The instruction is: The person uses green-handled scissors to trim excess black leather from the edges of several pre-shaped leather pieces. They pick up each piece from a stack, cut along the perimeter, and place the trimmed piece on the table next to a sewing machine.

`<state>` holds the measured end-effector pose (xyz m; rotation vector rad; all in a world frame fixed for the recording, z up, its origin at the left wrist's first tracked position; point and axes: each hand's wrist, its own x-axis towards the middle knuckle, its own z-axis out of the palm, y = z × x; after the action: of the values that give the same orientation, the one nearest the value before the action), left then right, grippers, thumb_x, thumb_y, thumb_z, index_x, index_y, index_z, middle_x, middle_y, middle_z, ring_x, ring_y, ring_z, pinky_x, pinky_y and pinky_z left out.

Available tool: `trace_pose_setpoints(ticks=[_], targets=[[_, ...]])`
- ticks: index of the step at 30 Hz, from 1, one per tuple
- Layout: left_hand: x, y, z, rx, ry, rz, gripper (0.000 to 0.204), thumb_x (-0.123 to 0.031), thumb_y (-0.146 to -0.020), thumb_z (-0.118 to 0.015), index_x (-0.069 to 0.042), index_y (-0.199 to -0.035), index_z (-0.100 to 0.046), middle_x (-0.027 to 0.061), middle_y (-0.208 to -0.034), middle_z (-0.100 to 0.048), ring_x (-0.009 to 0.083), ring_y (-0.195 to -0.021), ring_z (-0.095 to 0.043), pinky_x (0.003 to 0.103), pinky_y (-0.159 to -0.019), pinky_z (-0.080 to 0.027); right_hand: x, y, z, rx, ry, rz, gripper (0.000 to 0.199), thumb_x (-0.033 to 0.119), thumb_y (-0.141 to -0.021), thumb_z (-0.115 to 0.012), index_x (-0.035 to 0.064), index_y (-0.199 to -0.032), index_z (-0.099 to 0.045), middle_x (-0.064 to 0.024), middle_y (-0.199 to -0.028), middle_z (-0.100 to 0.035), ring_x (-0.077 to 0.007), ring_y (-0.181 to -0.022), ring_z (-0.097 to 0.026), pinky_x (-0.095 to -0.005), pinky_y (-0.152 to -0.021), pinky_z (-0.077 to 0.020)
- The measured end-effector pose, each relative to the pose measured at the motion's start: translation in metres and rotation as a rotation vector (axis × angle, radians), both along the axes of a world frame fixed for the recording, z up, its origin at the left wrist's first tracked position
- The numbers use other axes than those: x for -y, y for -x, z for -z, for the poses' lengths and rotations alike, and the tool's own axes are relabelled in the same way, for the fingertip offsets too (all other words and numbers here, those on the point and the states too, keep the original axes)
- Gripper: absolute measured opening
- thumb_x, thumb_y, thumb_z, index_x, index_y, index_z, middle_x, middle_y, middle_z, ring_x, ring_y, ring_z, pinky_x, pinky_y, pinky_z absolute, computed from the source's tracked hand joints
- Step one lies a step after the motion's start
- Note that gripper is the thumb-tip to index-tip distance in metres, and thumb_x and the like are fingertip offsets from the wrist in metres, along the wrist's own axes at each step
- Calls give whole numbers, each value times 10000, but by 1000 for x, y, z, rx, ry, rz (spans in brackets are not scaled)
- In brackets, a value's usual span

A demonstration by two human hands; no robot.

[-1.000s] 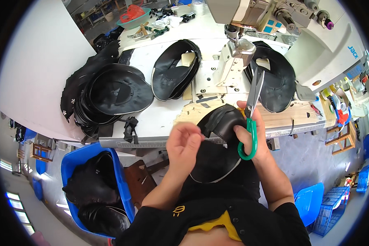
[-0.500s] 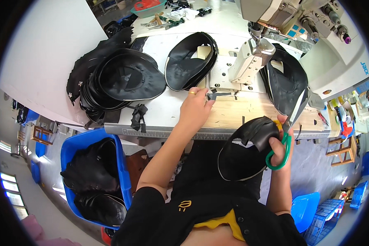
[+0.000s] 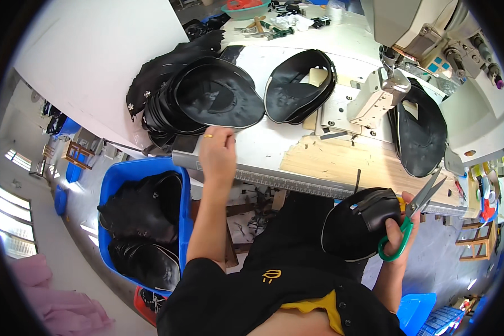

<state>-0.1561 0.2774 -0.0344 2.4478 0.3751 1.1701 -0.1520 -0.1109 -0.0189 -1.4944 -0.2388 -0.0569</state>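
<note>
My right hand (image 3: 399, 238) grips green-handled scissors (image 3: 417, 210), blades apart and pointing up and away. The same hand holds a curved black leather piece (image 3: 347, 235), like a shoe upper with a pale edge, above my lap. A bit of yellow shows by its fingers. My left hand (image 3: 218, 154) is closed at the table's front edge, just before a stack of similar black pieces (image 3: 213, 95). Whatever its curled fingers hold is hidden. Another black piece (image 3: 297, 87) stands to the right of that stack.
A post-bed sewing machine (image 3: 375, 98) stands on the table, with more black pieces (image 3: 423, 134) right of it. A blue bin (image 3: 187, 224) of black pieces sits at lower left. Tools (image 3: 269, 31) and a green basin (image 3: 246, 11) are at the back. Dark scraps lie about.
My left hand has moved left from beside the machine base to the front of the stack, and its fingers have curled in. The view has shifted left. My right hand keeps scissors and leather.
</note>
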Motion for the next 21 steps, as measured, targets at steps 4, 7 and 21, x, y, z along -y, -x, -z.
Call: trace_pose_setpoints(ticks=[4,7,21], targets=[[-37,29,14,-233,-117,-20,64,-60,-747,-635,-47,-810,-635,87,-847,-599,290,-807,-580,379,-682,-472,-4,-4,6,31,117,8,588,-26,-620,-566,32,-1202,-508,-58,-1154,-521,-173,-1068,-492,-300,-907,-371],[-37,36,2,-461,-144,22,175,-144,-720,-680,-55,-871,-673,90,-918,-609,290,-912,-572,391,-732,-456,-13,-6,5,35,186,39,574,5,-623,-589,39,-1191,-518,-52,-1167,-519,-175,-1086,-481,-301,-902,-361],[116,-8,-29,-651,1257,1477,560,-225,-764,-746,21,-1207,-506,63,-1138,-564,119,-1029,-518,277,-881,-419,-45,-39,-48,-81,-154,-612,548,23,-678,-613,50,-1215,-506,-18,-969,-545,-96,-885,-496,-234,-788,-388]])
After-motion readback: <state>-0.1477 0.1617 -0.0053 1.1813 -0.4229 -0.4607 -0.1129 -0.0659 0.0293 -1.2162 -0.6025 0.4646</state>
